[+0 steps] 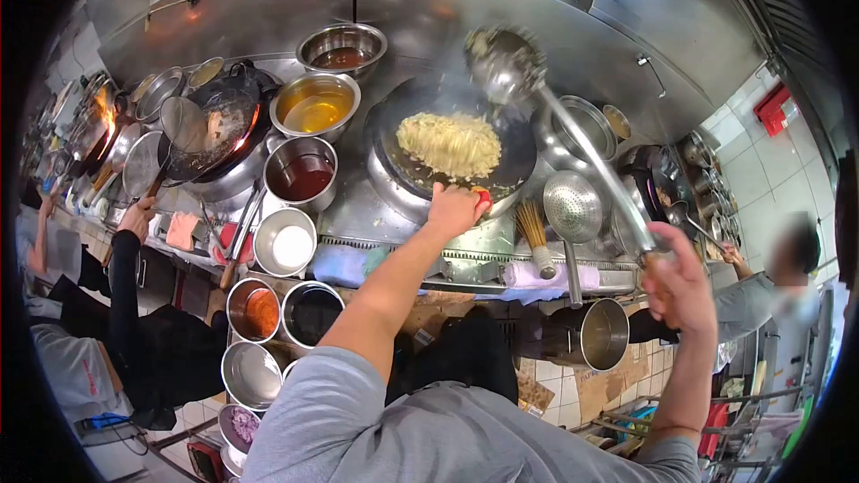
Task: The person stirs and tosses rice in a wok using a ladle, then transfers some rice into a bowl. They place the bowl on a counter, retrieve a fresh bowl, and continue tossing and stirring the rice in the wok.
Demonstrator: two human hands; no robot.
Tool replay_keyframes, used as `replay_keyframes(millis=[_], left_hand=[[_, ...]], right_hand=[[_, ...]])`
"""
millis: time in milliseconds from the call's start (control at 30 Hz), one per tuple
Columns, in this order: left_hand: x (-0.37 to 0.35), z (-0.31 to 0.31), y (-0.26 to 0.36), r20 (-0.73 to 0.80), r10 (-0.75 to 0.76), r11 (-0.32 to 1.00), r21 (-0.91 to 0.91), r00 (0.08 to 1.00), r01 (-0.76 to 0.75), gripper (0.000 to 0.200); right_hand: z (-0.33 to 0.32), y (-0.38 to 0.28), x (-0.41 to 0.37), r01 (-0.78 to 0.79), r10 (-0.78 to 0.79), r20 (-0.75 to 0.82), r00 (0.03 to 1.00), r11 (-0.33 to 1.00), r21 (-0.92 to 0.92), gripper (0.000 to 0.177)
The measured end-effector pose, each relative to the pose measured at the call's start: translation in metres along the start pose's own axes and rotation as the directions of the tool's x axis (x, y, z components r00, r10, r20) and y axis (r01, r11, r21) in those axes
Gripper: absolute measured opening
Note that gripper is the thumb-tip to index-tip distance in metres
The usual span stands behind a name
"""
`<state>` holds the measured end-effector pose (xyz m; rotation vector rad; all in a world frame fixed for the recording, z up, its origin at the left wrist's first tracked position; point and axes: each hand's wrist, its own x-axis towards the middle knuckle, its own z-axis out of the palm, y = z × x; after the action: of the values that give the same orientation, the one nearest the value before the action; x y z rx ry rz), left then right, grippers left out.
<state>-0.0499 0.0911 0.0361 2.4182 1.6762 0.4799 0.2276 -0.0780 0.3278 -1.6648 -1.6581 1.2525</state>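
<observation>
A dark wok (385,138) holds a heap of pale yellow food (450,145), blurred by motion. My left hand (456,208) is closed at the wok's near rim, beside a red cloth (483,202) that shows at its fingers. A long-handled metal ladle (506,62), smeared by motion and with bits of food on it, hangs over the wok's far right side. Its handle runs down to my right hand (677,282), which is wrapped round the handle's end.
Metal pots with oil (315,111), dark red liquid (301,170) and white contents (293,247) line the left. A perforated skimmer (573,206) and a bamboo brush (534,237) lie right of the wok. People work at woks on both sides.
</observation>
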Motion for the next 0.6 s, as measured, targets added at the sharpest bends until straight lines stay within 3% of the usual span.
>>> replay_keyframes(millis=[67,100,167,233,300,367,433,500,567,600], left_hand=[[-0.012,0.014,0.005,-0.176,-0.162,0.987,-0.022,0.971,0.16,0.039],[-0.023,0.012,0.011,-0.177,-0.17,0.985,-0.02,0.969,0.169,0.039],[-0.063,-0.003,0.032,-0.384,-0.18,0.977,-0.178,0.906,0.119,0.048],[-0.119,-0.012,0.047,-0.393,-0.134,0.953,-0.302,0.91,0.01,0.049],[-0.17,0.007,0.053,-0.208,-0.205,0.901,-0.423,0.956,0.101,0.049],[-0.208,0.018,0.054,-0.018,-0.293,0.795,-0.56,0.956,0.234,0.046],[-0.222,0.025,0.044,0.043,-0.31,0.736,-0.622,0.95,0.268,0.045],[-0.228,0.017,0.029,0.103,-0.316,0.686,-0.661,0.943,0.303,0.045],[-0.224,0.0,0.017,0.179,-0.275,0.612,-0.725,0.945,0.315,0.044],[-0.22,-0.003,0.011,0.11,-0.284,0.543,-0.8,0.952,0.255,0.042]], right_hand=[[0.0,-0.015,-0.025,0.133,-0.148,-0.015,0.989,0.839,0.528,0.065],[0.002,-0.021,-0.032,0.131,-0.15,-0.006,0.989,0.839,0.529,0.065],[0.013,-0.027,-0.041,0.183,-0.292,0.015,0.956,0.64,0.747,0.068],[0.027,-0.01,-0.022,-0.003,-0.288,0.13,0.949,0.404,0.915,0.065],[0.064,0.029,0.02,-0.245,-0.344,0.26,0.902,0.087,0.966,0.055],[0.112,0.094,0.085,-0.368,-0.292,0.335,0.896,-0.064,0.928,0.046],[0.151,0.16,0.169,-0.448,0.117,0.441,0.89,0.036,0.893,0.031],[0.155,0.185,0.221,-0.47,0.241,0.409,0.88,0.333,0.817,0.025],[0.108,0.165,0.27,-0.474,0.367,0.301,0.88,0.652,0.591,0.026],[0.088,0.15,0.278,-0.401,0.324,0.245,0.914,0.822,0.406,0.028]])
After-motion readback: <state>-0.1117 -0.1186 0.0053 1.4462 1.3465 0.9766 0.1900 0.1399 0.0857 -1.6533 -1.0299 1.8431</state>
